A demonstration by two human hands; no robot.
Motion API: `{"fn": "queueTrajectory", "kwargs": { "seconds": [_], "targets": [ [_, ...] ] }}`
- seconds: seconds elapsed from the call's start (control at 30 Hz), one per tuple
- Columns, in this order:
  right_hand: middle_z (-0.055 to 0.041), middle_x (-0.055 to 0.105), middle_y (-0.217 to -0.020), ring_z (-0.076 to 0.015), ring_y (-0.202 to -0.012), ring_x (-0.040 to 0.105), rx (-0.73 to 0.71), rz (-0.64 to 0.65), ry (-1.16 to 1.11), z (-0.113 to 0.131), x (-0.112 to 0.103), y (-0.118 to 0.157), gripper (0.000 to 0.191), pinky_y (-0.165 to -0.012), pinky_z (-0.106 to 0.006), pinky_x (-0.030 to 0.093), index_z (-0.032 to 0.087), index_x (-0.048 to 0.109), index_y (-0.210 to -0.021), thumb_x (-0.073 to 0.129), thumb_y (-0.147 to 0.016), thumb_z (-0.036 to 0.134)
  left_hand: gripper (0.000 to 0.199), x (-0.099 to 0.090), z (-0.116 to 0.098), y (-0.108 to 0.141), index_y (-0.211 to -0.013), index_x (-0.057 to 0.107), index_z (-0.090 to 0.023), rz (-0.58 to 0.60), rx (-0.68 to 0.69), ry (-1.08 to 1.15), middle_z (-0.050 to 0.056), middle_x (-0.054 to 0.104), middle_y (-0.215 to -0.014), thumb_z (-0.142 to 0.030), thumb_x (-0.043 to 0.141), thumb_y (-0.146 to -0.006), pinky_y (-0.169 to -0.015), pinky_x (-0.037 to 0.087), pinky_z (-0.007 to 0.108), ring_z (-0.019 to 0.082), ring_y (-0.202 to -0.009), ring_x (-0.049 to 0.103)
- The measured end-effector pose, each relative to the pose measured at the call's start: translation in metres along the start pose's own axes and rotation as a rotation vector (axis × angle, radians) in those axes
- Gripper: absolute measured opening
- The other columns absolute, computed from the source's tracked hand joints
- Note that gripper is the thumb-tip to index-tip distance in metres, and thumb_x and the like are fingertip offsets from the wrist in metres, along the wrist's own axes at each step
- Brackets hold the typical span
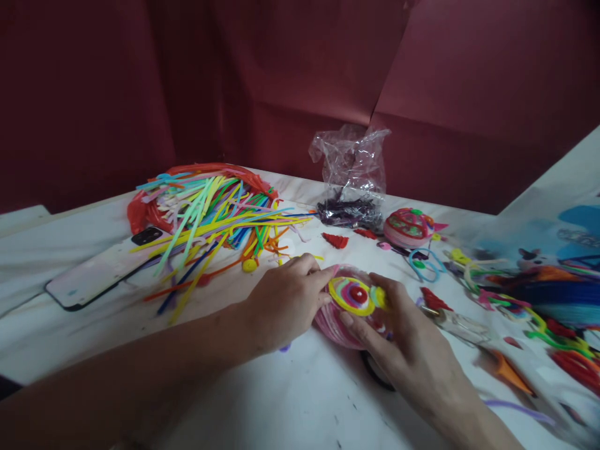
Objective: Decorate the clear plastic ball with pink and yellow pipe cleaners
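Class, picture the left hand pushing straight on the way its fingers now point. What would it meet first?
The pink rounded piece. The left hand already seems to be against its near side, though one view leaves exact contact unclear.

Kinda ridged on ball (330, 324), fuzzy matt on pipe cleaners (206, 219), crinkly glossy plastic on bag (354, 165), smooth on table (290, 400).

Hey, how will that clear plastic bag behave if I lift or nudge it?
The clear plastic bag would probably feel floppy, since its film is crumpled and see-through. The dark bundle at its bottom likely keeps the weight low, so a light push might bend the upper part before tipping it.
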State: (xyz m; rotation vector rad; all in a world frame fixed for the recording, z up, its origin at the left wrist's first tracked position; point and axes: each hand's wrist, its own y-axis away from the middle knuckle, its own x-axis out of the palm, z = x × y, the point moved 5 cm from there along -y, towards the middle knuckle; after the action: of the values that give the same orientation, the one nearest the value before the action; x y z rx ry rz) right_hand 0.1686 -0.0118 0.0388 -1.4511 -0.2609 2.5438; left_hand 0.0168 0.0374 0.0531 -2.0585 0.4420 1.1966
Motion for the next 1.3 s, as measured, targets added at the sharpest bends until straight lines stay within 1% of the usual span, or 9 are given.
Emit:
{"fn": "queueTrajectory", "kwargs": {
  "seconds": [0.17, 0.4, 0.53, 0.67, 0.7, 0.77, 0.87, 1.0, 1.3],
  "targets": [
    [-0.0143, 0.067, -0.106, -0.0256, -0.074, 0.069, 0.010, -0.029, -0.025, 0.004, -0.001, 0.003, 0.063, -0.061, -0.040, 0.053, 0.019, 0.042, -0.122, 0.044, -0.079, 0.065, 0.042, 0.004, 0.003, 0.001, -0.132, 0.047, -0.023, 0.015, 0.056, -0.067, 0.005, 0.061, -0.101, -0.024, 0.050, -0.090, -0.082, 0.052, 0.029, 0.018, -0.089, 0.061],
    [-0.0146, 0.065, -0.112, -0.0242, -0.072, 0.069, -0.013, -0.053, -0.018, 0.007, -0.003, 0.004, 0.058, -0.061, -0.039, 0.053, 0.019, 0.042, -0.122, 0.044, -0.082, 0.061, 0.040, -0.001, 0.002, 0.000, -0.129, 0.049, -0.023, 0.049, 0.140, -0.112, 0.007, 0.058, -0.106, -0.025, 0.049, -0.090, -0.079, 0.053, 0.031, 0.019, -0.090, 0.061],
    [-0.0157, 0.065, -0.112, -0.0239, -0.070, 0.068, -0.041, -0.033, -0.028, 0.003, -0.001, 0.003, 0.060, -0.058, -0.038, 0.054, 0.020, 0.042, -0.122, 0.047, -0.080, 0.062, 0.047, -0.003, 0.004, -0.002, -0.134, 0.046, -0.021, 0.139, 0.137, -0.016, 0.009, 0.059, -0.109, -0.027, 0.053, -0.088, -0.086, 0.050, 0.035, 0.021, -0.095, 0.060],
    [-0.0168, 0.064, -0.115, -0.0275, -0.078, 0.068, 0.006, -0.034, -0.091, -0.001, 0.000, 0.002, 0.062, -0.069, -0.045, 0.053, 0.019, 0.041, -0.123, 0.045, -0.080, 0.063, 0.058, -0.003, 0.012, -0.006, -0.137, 0.043, -0.021, 0.214, 0.146, 0.211, 0.011, 0.058, -0.125, -0.030, 0.060, -0.083, -0.092, 0.045, 0.035, 0.022, -0.104, 0.057],
    [-0.0171, 0.063, -0.116, -0.0285, -0.081, 0.068, 0.013, -0.017, -0.099, -0.002, 0.000, 0.002, 0.064, -0.071, -0.046, 0.052, 0.019, 0.040, -0.124, 0.046, -0.079, 0.064, 0.060, -0.003, 0.014, -0.007, -0.138, 0.042, -0.022, 0.226, 0.143, 0.270, 0.010, 0.060, -0.122, -0.030, 0.061, -0.082, -0.089, 0.046, 0.032, 0.021, -0.099, 0.059],
    [-0.0173, 0.063, -0.116, -0.0296, -0.085, 0.068, 0.015, 0.027, -0.118, -0.004, 0.002, 0.001, 0.067, -0.072, -0.046, 0.052, 0.019, 0.039, -0.125, 0.049, -0.077, 0.065, 0.062, 0.000, 0.018, -0.007, -0.138, 0.041, -0.023, 0.255, 0.106, 0.383, 0.005, 0.066, -0.099, -0.033, 0.062, -0.081, -0.073, 0.047, 0.026, 0.016, -0.079, 0.059],
    [-0.0160, 0.065, -0.113, -0.0308, -0.088, 0.067, 0.044, 0.039, -0.161, -0.007, 0.000, -0.001, 0.073, -0.076, -0.047, 0.051, 0.020, 0.039, -0.127, 0.053, -0.073, 0.068, 0.059, 0.006, 0.022, -0.008, -0.138, 0.042, -0.025, 0.272, 0.032, 0.546, -0.005, 0.052, -0.065, -0.034, 0.060, -0.082, -0.053, 0.038, 0.020, 0.011, -0.058, 0.047],
    [-0.0140, 0.067, -0.111, -0.0308, -0.089, 0.066, 0.077, 0.000, -0.165, -0.007, -0.002, -0.002, 0.071, -0.077, -0.047, 0.050, 0.021, 0.043, -0.125, 0.049, -0.074, 0.069, 0.054, 0.013, 0.024, -0.011, -0.135, 0.047, -0.018, 0.246, -0.035, 0.704, -0.007, 0.037, -0.058, -0.029, 0.058, -0.082, -0.047, 0.027, 0.019, 0.008, -0.053, 0.034],
    [-0.0117, 0.070, -0.098, -0.0269, -0.073, 0.067, 0.070, 0.043, -0.169, -0.002, -0.005, -0.005, 0.066, -0.067, -0.041, 0.051, 0.019, 0.046, -0.124, 0.051, -0.074, 0.062, 0.052, 0.023, 0.034, -0.015, -0.119, 0.063, -0.016, 0.193, -0.217, 1.015, -0.010, 0.034, -0.050, -0.022, 0.070, -0.068, -0.046, 0.019, 0.020, 0.005, -0.047, 0.027]
  ]
}}
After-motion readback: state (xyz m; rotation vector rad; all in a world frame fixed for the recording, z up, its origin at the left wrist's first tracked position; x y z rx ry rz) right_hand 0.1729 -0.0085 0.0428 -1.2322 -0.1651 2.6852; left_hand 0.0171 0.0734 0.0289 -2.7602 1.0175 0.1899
